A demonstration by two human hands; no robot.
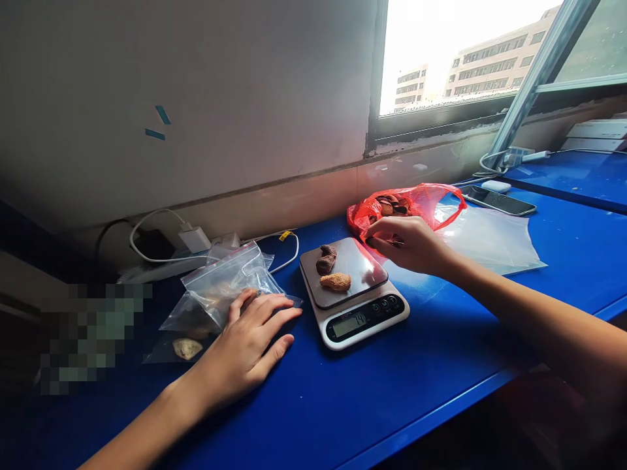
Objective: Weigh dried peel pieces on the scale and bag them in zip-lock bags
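Left hand (247,346) flat on blue table (441,352), fingers spread, holding nothing, fingertips touching clear zip bags (223,287). Right hand (409,245) curled at mouth of red bag (416,202); grip contents indiscernible. Two dried pieces (330,269) on scale (355,290) between hands. Clear plastic sheet (490,238), phone (497,199) beyond right forearm; charger and cables (193,238) by wall. Scale readout hard to read; left edge pixelated.

Overexposed window (465,52) glare, dim foreground
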